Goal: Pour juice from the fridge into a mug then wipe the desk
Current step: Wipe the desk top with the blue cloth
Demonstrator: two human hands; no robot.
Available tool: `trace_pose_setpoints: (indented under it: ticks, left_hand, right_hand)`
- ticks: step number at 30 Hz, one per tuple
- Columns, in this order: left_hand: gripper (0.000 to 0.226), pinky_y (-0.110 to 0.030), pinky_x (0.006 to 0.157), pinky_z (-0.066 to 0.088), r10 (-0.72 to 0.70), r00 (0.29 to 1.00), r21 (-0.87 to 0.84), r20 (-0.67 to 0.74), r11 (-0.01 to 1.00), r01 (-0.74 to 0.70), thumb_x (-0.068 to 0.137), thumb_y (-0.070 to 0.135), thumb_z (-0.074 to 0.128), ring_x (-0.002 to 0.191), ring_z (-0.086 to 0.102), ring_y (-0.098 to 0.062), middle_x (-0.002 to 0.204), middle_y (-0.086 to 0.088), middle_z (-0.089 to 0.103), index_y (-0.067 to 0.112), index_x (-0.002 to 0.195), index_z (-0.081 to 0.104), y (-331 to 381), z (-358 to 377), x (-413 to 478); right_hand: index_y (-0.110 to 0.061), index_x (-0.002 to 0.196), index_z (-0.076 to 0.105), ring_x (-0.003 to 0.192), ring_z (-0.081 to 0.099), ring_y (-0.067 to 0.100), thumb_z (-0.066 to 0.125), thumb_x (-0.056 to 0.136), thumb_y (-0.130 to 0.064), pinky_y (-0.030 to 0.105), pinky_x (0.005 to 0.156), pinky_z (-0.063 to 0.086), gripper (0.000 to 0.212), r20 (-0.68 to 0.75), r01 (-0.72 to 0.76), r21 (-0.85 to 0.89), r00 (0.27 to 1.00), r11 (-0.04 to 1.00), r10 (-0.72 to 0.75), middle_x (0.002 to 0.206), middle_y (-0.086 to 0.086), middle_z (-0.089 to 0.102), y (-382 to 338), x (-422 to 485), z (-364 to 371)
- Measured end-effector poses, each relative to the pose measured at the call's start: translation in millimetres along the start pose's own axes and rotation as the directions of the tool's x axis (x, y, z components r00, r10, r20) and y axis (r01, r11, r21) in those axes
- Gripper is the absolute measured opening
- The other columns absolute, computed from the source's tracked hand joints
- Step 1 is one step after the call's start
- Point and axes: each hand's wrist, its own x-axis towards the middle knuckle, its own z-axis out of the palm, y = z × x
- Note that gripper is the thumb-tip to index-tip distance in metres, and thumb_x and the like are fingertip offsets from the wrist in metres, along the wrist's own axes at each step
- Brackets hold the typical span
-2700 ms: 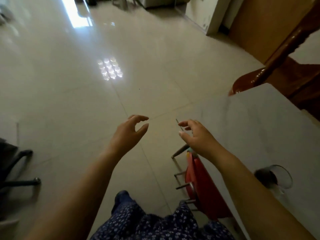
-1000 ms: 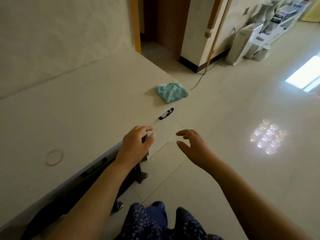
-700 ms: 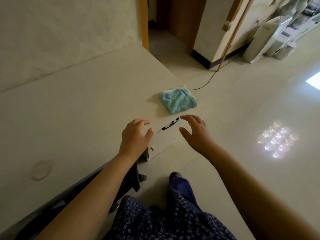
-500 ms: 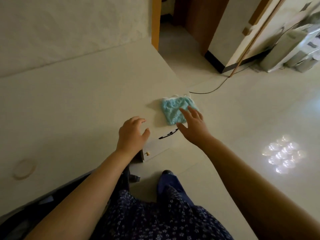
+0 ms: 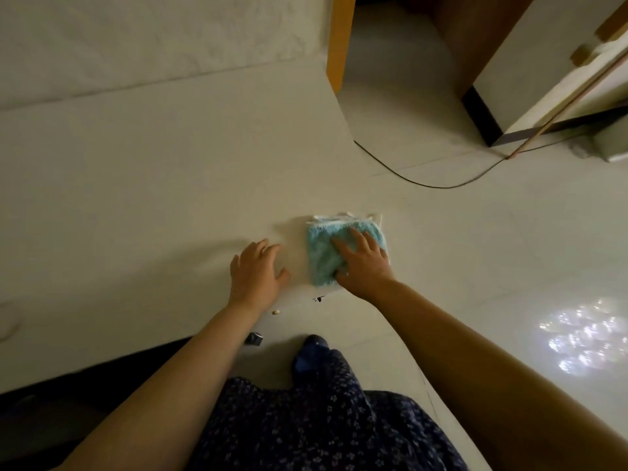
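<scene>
A folded light-blue cloth (image 5: pixel 323 253) with a white edge lies near the right corner of the pale desk (image 5: pixel 153 185). My right hand (image 5: pixel 362 263) rests flat on the cloth, fingers spread over its right half and thumb at its near edge. My left hand (image 5: pixel 255 271) lies palm down on the bare desk just left of the cloth, fingers apart, holding nothing. No mug, juice or fridge shows in this view.
A small dark clip (image 5: pixel 319 298) and a tiny yellowish bead (image 5: pixel 276 312) lie on the desk near its front edge. A black cable (image 5: pixel 424 185) runs across the tiled floor on the right. A doorway with wooden frame (image 5: pixel 338 42) stands beyond the desk.
I turned from the open floor to the desk. My right hand reached forward and came down on the blue cloth; my left hand slid forward onto the desk beside it.
</scene>
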Motion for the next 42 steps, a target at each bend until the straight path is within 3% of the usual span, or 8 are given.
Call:
trace_pose_setpoints:
  ticks: [8, 12, 18, 26, 34, 42]
  left_hand:
    - [0.049, -0.052, 0.109, 0.026, -0.058, 0.998, -0.014, -0.009, 0.998, 0.058, 0.088, 0.031, 0.057, 0.136, 0.034, -0.027, 0.144, -0.007, 0.041, 0.015, 0.133, 0.048, 0.7, 10.8, 6.9]
    - [0.049, -0.052, 0.111, 0.022, -0.076, 0.997, -0.022, -0.017, 0.997, 0.075, 0.089, 0.032, 0.054, 0.137, 0.031, -0.024, 0.146, -0.005, 0.039, 0.018, 0.135, 0.045, -0.9, 10.6, 5.7]
    - [0.049, -0.053, 0.111, 0.022, -0.108, 0.993, -0.022, -0.054, 0.994, 0.107, 0.09, 0.033, 0.053, 0.138, 0.031, -0.023, 0.146, -0.005, 0.039, 0.016, 0.136, 0.045, -12.7, 4.0, -3.4]
    - [0.044, -0.057, 0.106, 0.029, -0.126, 0.98, -0.046, -0.156, 0.992, 0.121, 0.089, 0.027, 0.057, 0.13, 0.042, -0.029, 0.138, -0.009, 0.049, 0.013, 0.13, 0.051, -43.4, -13.1, -31.6]
    - [0.043, -0.058, 0.103, 0.032, -0.173, 0.948, -0.106, -0.266, 0.983, 0.15, 0.089, 0.025, 0.057, 0.126, 0.046, -0.029, 0.133, -0.011, 0.053, 0.009, 0.129, 0.051, -97.0, -37.4, -76.2]
    - [0.048, -0.058, 0.105, 0.029, -0.172, 0.944, -0.139, -0.28, 0.981, 0.138, 0.09, 0.032, 0.05, 0.13, 0.041, -0.028, 0.138, -0.009, 0.048, 0.011, 0.133, 0.047, -191.7, -70.2, -130.6]
  right_hand:
    - [-0.028, 0.138, 0.039, 0.128, 0.035, 0.035, 0.051, 0.09, -0.039, 0.046, 0.101, 0.038, 0.051, -0.138, 0.088, -0.036, 0.986, 0.995, -0.092, 0.14, 0.007, 0.043, 9.1, 4.8, 5.3]
    - [-0.02, 0.125, 0.057, 0.112, 0.05, 0.041, 0.064, 0.083, -0.025, 0.049, 0.084, 0.052, 0.043, -0.207, 0.129, -0.001, 0.97, 0.992, -0.126, 0.12, 0.012, 0.06, 7.6, 4.5, 8.1]
    - [-0.023, 0.129, 0.053, 0.122, 0.039, 0.034, 0.051, 0.091, -0.024, 0.045, 0.09, 0.046, 0.038, -0.212, 0.07, 0.046, 0.975, 0.996, -0.059, 0.13, 0.007, 0.052, 5.1, 8.9, 5.7]
    - [-0.017, 0.131, 0.05, 0.118, 0.041, 0.037, 0.05, 0.089, -0.015, 0.045, 0.093, 0.042, 0.042, -0.26, -0.01, 0.236, 0.963, 0.972, 0.073, 0.127, 0.016, 0.051, -10.9, 4.7, 2.5]
    - [-0.01, 0.128, 0.054, 0.111, 0.046, 0.038, 0.053, 0.088, -0.01, 0.043, 0.089, 0.043, 0.04, -0.371, 0.114, 0.348, 0.928, 0.93, 0.025, 0.122, 0.018, 0.054, -86.7, -5.4, 7.9]
    - [-0.013, 0.131, 0.051, 0.113, 0.046, 0.032, 0.053, 0.091, -0.015, 0.039, 0.091, 0.042, 0.04, -0.402, 0.209, 0.309, 0.913, 0.928, -0.072, 0.124, 0.014, 0.053, -202.3, -28.4, 31.8]
